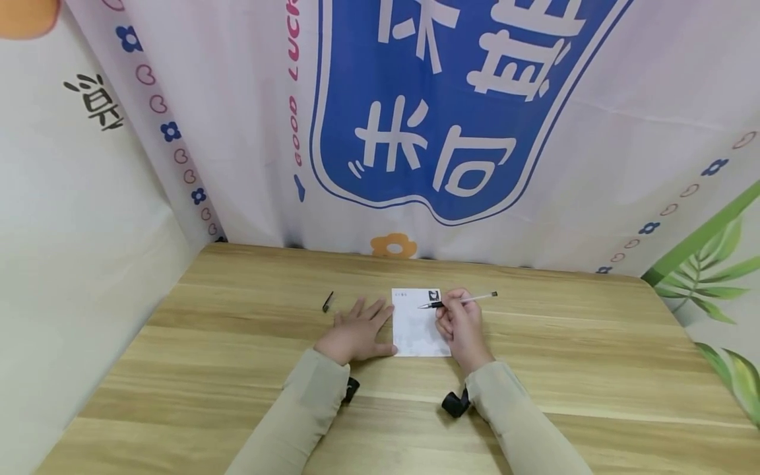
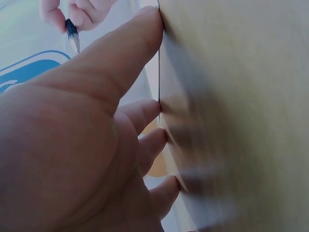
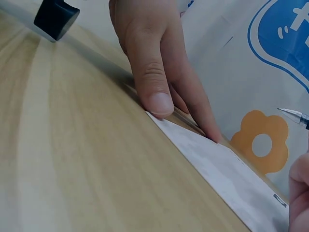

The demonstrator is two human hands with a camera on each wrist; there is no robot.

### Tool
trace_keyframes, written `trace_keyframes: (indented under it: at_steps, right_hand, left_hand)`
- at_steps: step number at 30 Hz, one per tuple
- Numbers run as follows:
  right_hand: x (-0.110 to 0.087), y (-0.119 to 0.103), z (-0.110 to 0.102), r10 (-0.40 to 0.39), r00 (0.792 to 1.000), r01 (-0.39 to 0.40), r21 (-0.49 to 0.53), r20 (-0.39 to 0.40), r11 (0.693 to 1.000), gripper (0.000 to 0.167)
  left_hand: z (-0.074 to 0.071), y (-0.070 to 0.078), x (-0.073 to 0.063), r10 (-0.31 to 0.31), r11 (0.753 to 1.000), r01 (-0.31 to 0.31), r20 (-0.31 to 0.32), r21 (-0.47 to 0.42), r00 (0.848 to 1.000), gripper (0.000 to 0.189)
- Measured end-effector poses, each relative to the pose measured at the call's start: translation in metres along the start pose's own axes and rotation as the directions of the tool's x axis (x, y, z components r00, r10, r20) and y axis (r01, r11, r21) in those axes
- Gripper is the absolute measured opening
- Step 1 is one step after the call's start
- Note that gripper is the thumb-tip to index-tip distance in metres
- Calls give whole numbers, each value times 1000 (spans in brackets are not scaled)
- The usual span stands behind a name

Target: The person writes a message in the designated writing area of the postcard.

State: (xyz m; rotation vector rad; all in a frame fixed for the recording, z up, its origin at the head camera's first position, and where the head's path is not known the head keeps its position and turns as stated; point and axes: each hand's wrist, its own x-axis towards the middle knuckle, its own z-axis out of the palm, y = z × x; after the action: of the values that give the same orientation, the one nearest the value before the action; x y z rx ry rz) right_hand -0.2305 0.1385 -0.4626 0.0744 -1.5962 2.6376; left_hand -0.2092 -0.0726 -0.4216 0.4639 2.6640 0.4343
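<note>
A small white card (image 1: 415, 333) with a dark stamp-like picture in its top right corner lies flat on the table. My left hand (image 1: 358, 333) rests spread at the card's left side, its thumb (image 3: 159, 99) and a fingertip touching the card's edge. Over the card's right side, my right hand (image 1: 463, 326) pinches a gel pen (image 1: 475, 298) with a clear barrel and dark grip. The pen's tip (image 3: 285, 111) points left and stands above the card in the right wrist view. A dark pen cap (image 1: 328, 302) lies beyond the left hand.
The wooden table (image 1: 225, 369) reaches back to a printed curtain (image 1: 249, 185) with a blue sign and flowers. Black wrist cameras (image 1: 455, 404) sit at both sleeves. A pale wall (image 1: 71, 264) borders the left side, and painted green leaves (image 1: 712, 264) show at the right.
</note>
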Motion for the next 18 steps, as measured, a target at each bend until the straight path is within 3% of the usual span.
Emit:
trace_keyframes:
  at_steps: [13,18]
  right_hand:
    - [-5,-1,-3,-45,999,45,-5,-17,999,23]
    - [-4,0,-3,-65,998,65,-1,-11,998,24]
  left_hand:
    - [-2,-1,1,16,1000,-16,-17,-27,1000,74]
    - [-5,-6,4,70,996,-76,-114,-51,991,70]
